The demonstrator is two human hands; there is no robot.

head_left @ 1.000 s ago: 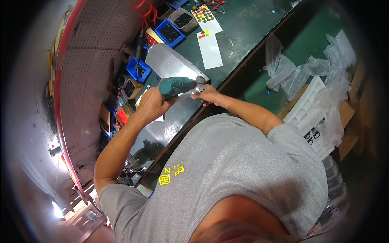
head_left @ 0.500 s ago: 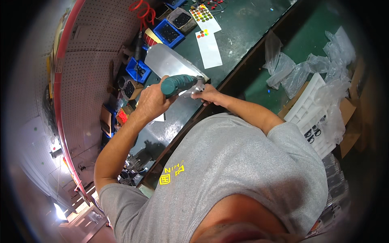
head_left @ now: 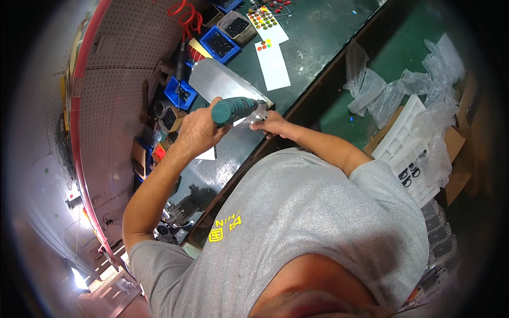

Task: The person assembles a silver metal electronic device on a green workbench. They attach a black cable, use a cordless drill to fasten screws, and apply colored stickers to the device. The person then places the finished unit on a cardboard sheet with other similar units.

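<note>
My left hand (head_left: 199, 131) is wrapped round a teal power drill (head_left: 233, 111), which lies level with its front end toward my right hand. Fingers of my right hand (head_left: 273, 125) are closed on a small shiny metal part (head_left: 258, 114) right at the drill's tip. How the bit meets that part is too small to make out. Just beyond both hands, a long silvery metal housing (head_left: 220, 79) with a rounded side rests on the green workbench (head_left: 313, 63). The drill's handle is mostly covered by my left hand.
Blue bins (head_left: 219, 44) of small dark parts line the bench's back, below a red coiled hose (head_left: 185, 20). Sticker sheets (head_left: 273, 66) lie beyond the housing. Beyond the bench edge are plastic bags (head_left: 384, 98) and a white foam tray (head_left: 405, 153). A pegboard wall (head_left: 124, 58) stands at left.
</note>
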